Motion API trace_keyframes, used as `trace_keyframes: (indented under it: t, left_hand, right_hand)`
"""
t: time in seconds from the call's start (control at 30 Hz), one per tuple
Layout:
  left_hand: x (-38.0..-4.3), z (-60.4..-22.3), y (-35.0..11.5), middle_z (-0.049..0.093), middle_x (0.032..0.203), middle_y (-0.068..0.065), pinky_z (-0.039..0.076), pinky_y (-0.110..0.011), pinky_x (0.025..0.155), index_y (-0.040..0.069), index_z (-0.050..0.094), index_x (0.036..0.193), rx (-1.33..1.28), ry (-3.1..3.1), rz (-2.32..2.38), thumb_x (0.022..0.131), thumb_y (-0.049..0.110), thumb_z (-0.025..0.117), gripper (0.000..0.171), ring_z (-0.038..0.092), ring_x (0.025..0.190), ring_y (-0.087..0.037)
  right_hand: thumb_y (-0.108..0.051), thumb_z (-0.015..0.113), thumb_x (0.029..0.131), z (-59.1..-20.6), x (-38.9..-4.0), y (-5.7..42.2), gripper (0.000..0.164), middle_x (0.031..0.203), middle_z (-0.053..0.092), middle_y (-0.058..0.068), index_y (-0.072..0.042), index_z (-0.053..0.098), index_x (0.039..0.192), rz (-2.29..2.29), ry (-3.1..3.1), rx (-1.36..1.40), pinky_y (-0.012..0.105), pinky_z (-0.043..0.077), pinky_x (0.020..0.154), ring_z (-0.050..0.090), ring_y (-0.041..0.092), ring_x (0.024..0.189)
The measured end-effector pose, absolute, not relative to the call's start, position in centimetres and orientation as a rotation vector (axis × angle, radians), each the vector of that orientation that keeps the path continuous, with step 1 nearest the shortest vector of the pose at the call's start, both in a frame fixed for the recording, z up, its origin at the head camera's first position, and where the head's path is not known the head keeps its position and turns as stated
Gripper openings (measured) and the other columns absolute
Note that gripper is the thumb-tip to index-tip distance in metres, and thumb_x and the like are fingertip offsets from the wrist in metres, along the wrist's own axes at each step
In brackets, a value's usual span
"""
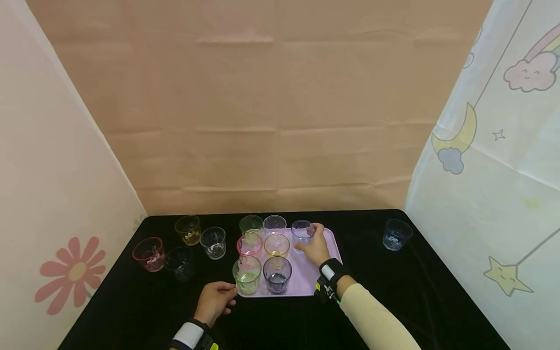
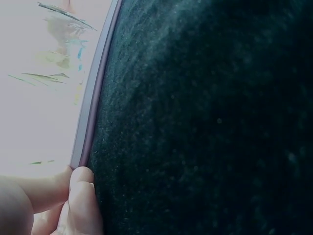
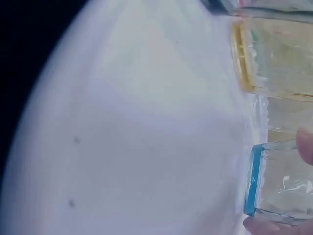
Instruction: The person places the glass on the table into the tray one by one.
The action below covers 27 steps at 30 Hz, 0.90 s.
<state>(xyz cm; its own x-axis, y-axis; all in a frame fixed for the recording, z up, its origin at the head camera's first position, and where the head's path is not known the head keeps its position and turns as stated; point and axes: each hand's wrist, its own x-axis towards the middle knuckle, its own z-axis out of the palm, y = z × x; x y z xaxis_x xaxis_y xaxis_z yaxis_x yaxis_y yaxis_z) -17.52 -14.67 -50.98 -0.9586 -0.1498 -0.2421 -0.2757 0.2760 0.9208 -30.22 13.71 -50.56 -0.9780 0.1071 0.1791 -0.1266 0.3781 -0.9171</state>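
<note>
My left hand [image 1: 214,302] pinches the near left corner of a pale purple tray [image 1: 302,279]; the left wrist view shows thumb and finger on its thin rim [image 2: 88,122]. My right hand [image 1: 318,250] grips a blue-tinted glass [image 1: 302,234] at the tray's back right, thumb on one side and fingers on the other. In the right wrist view this glass has a bright blue base [image 3: 252,181]. Several glasses stand left of it in two columns, among them a pink one [image 1: 249,245], a yellow one [image 1: 276,244], a green one [image 1: 247,276] and a dark grey one [image 1: 277,276].
On the black-covered table [image 1: 280,325], a red glass [image 1: 149,255], an amber glass [image 1: 188,231], a dark glass [image 1: 180,265] and a clear glass [image 1: 213,243] stand left of the tray. A bluish glass [image 1: 395,236] stands far right. Hung sheets enclose the table's back and sides.
</note>
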Motion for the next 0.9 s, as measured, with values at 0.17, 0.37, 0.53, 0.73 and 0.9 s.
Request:
trace_keyframes:
  t: [0.17, 0.37, 0.53, 0.73, 0.9]
  left_hand:
    - [-17.5, -50.8, -14.7, 0.070, 0.080, -0.005, 0.056, -0.029, 0.054, -0.009, 0.070, 0.102, -0.407, 2.411, 1.780, 0.090, 0.004, 0.071, 0.017, 0.064, 0.066, -0.013]
    - [-17.5, -50.8, -14.7, 0.071, 0.081, -0.006, 0.057, -0.029, 0.055, -0.010, 0.070, 0.102, -0.401, 2.397, 1.792, 0.090, 0.004, 0.071, 0.018, 0.065, 0.066, -0.013]
    - [-17.4, -50.5, -14.7, 0.071, 0.081, -0.007, 0.057, -0.030, 0.055, -0.010, 0.070, 0.101, -0.403, 2.400, 1.797, 0.090, 0.003, 0.071, 0.017, 0.065, 0.066, -0.014]
    - [-17.4, -50.5, -14.7, 0.071, 0.081, -0.005, 0.057, -0.031, 0.057, -0.009, 0.070, 0.102, -0.426, 2.396, 1.772, 0.091, 0.004, 0.071, 0.017, 0.065, 0.068, -0.013]
    - [-17.5, -50.8, -14.5, 0.071, 0.081, -0.005, 0.058, -0.031, 0.057, -0.010, 0.070, 0.102, -0.426, 2.393, 1.787, 0.091, 0.004, 0.071, 0.018, 0.065, 0.068, -0.014]
  right_hand:
    - [0.005, 0.086, 0.071, -51.3, -30.6, 13.5, 0.083, 0.134, 0.053, 0.034, 0.005, 0.031, 0.133, 1.652, -2.420, -0.003, 0.055, 0.040, 0.108, 0.052, 0.048, 0.126]
    - [0.006, 0.085, 0.072, -51.4, -31.1, 13.2, 0.081, 0.135, 0.053, 0.033, 0.003, 0.030, 0.132, 1.658, -2.405, -0.017, 0.054, 0.040, 0.108, 0.051, 0.046, 0.129]
    - [0.002, 0.086, 0.073, -51.3, -31.5, 13.2, 0.081, 0.134, 0.055, 0.034, 0.001, 0.030, 0.131, 1.577, -2.457, -0.012, 0.056, 0.043, 0.105, 0.054, 0.048, 0.125]
    - [0.000, 0.088, 0.071, -51.1, -31.9, 13.2, 0.080, 0.132, 0.055, 0.036, 0.001, 0.030, 0.126, 1.556, -2.475, 0.009, 0.056, 0.045, 0.102, 0.055, 0.049, 0.123]
    - [0.000, 0.088, 0.071, -50.8, -31.9, 13.2, 0.080, 0.133, 0.054, 0.038, 0.001, 0.030, 0.126, 1.554, -2.486, 0.006, 0.056, 0.046, 0.101, 0.056, 0.051, 0.121]
